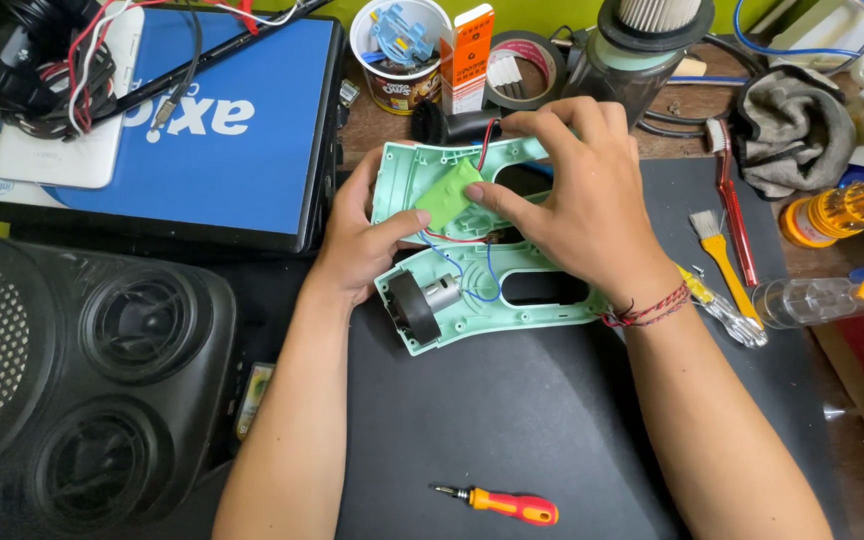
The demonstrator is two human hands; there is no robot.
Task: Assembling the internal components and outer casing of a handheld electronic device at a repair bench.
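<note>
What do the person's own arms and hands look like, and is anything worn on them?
Both forearms are bare, with no sleeves in view and no gloves. The right hand has a thin braided red-and-dark thread bracelet around its wrist. The left hand shows no ring, watch or band.

Mint-green casing halves [512,310], a brighter green battery pack [449,192], red-and-yellow screwdriver [508,505], black mat [512,420].

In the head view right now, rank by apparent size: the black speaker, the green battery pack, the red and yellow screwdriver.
1. Black speaker, by far the largest.
2. Red and yellow screwdriver and green battery pack look about alike; fingers partly cover the pack, so I won't rank them.
</note>
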